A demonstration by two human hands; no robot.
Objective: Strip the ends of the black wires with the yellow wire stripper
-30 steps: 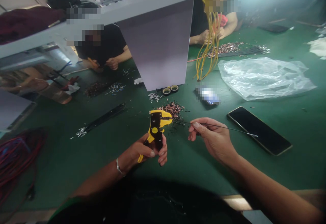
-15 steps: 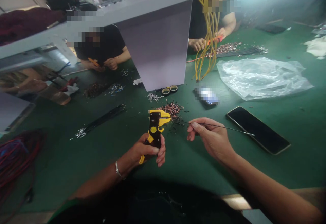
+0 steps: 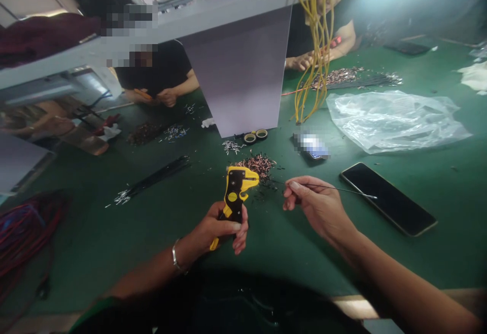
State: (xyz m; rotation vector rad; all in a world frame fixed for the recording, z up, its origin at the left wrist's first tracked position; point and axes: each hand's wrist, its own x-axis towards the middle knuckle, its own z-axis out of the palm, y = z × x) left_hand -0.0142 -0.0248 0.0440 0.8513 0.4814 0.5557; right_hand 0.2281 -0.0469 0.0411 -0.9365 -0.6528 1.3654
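Observation:
My left hand is wrapped round the handles of a yellow and black wire stripper, its jaws pointing right. A thin black wire is pinched between the thumb and fingers of my right hand. The wire's left end reaches the stripper's jaws; whether they grip it I cannot tell. Its right end, with a pale tip, hangs over a dark phone. Just behind the stripper lies a heap of copper and black wire scraps.
Behind the heap are small silver pieces and two tape rolls by a grey panel. A bundle of black wires lies left. A clear plastic bag and hanging yellow cables are right. Co-workers' hands work opposite.
The stripper's jaws have closed in on the wire's left end, and the gap between jaw tips looks narrower. The whole view has shifted slightly. Both hands keep their holds.

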